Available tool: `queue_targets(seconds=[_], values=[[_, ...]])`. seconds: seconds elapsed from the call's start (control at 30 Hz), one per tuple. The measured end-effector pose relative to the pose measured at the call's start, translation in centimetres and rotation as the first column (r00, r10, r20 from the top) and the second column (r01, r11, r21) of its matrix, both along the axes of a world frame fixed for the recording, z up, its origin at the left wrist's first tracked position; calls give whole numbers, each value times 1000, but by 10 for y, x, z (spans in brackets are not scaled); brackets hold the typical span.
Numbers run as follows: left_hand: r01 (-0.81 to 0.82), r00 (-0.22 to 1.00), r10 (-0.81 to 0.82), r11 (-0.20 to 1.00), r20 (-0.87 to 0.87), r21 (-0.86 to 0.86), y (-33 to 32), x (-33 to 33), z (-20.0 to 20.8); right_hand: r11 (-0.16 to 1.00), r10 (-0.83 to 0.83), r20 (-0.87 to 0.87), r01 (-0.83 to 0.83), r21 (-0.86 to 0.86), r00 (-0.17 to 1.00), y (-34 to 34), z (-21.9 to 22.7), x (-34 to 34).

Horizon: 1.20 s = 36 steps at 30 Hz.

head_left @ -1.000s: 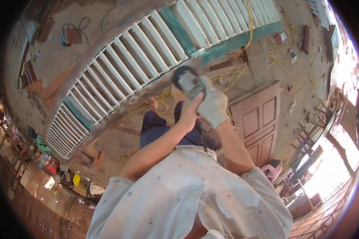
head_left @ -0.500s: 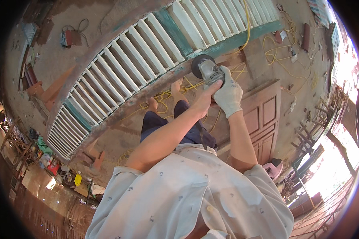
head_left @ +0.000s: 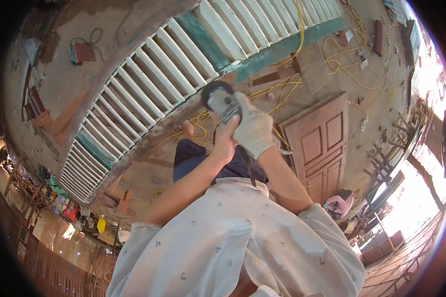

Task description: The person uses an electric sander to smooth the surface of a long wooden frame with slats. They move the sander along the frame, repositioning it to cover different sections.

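An angle grinder (head_left: 222,105) with a dark round disc is held in both my hands, slightly blurred. My bare left hand (head_left: 226,140) closes on the near end of its body. In a pale work glove, my right hand (head_left: 254,127) wraps round the grinder from the right side. The disc sits at the near edge of a long louvred shutter (head_left: 199,38), which has white slats and a frame partly green, partly bare brown. Whether the disc touches the frame I cannot tell.
Yellow cable (head_left: 285,96) lies looped on the floor by my feet and farther right. A brown panelled door (head_left: 317,141) lies to the right. Wood offcuts (head_left: 64,116) are at the left, with a heap of clutter (head_left: 69,210) beyond the shutter's near-left end.
Both hands and the grinder have moved left and a little toward me along the shutter's near edge. My grip on the grinder stays closed.
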<state>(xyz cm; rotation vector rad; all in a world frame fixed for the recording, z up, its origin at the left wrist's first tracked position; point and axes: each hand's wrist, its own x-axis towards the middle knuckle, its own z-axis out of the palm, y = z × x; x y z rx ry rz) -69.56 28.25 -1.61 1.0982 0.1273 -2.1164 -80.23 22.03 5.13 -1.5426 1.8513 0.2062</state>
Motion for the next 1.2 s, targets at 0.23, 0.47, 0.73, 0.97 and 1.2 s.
queue_targets(seconds=[0.23,0.47,0.73,0.97,1.2], values=[[310,948,-311,950,-63,-17,-71,-86,3,965,-212,-103,192,-177,972,-32,-2,-92],[261,965,-261,964,-9,47,-33,-39,-8,987,-137,-39,134,-85,990,-15,1,-38],[345,937,-347,937,-42,-47,-65,-76,12,962,-224,-60,210,-176,973,-23,-5,-84],[395,917,-395,919,-50,-17,-64,-67,27,931,-239,-7,227,-286,971,-13,8,-80],[20,998,-16,998,-68,67,40,60,11,998,67,83,-67,-1,994,27,9,52]])
